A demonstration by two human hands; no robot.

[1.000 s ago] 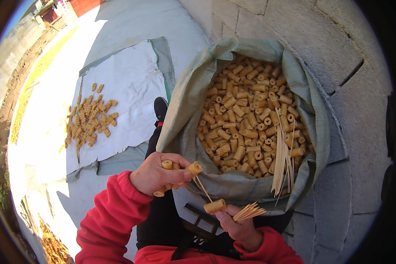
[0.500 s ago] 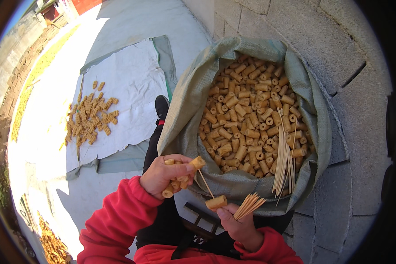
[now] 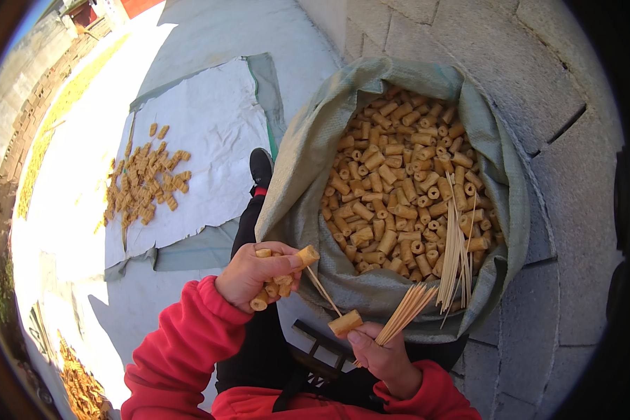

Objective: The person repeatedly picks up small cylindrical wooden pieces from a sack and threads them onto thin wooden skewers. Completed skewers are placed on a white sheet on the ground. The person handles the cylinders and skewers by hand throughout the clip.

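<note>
My left hand [image 3: 253,274] grips several short tan cylindrical pieces [image 3: 276,283], one of them at my fingertips with a thin wooden skewer [image 3: 323,291] stuck through it. My right hand [image 3: 383,358] holds a fanned bundle of wooden skewers [image 3: 407,313] and one tan piece [image 3: 346,323] threaded on the lower end of the same skewer. Both hands hover in front of an open grey-green sack [image 3: 297,168] filled with many tan pieces [image 3: 392,189]. More loose skewers [image 3: 455,255] stand inside the sack at its right side.
A white woven sheet [image 3: 210,119] lies on the ground at left with a pile of skewered tan pieces [image 3: 145,183] on it. My black-trousered leg and shoe [image 3: 260,168] stretch beside the sack. A block wall [image 3: 539,77] rises at right. A dark stool frame [image 3: 315,343] shows below.
My left hand has pulled slightly up and away from my right hand, stretching the skewer between the two tan pieces. The right hand has stayed nearly in place.
</note>
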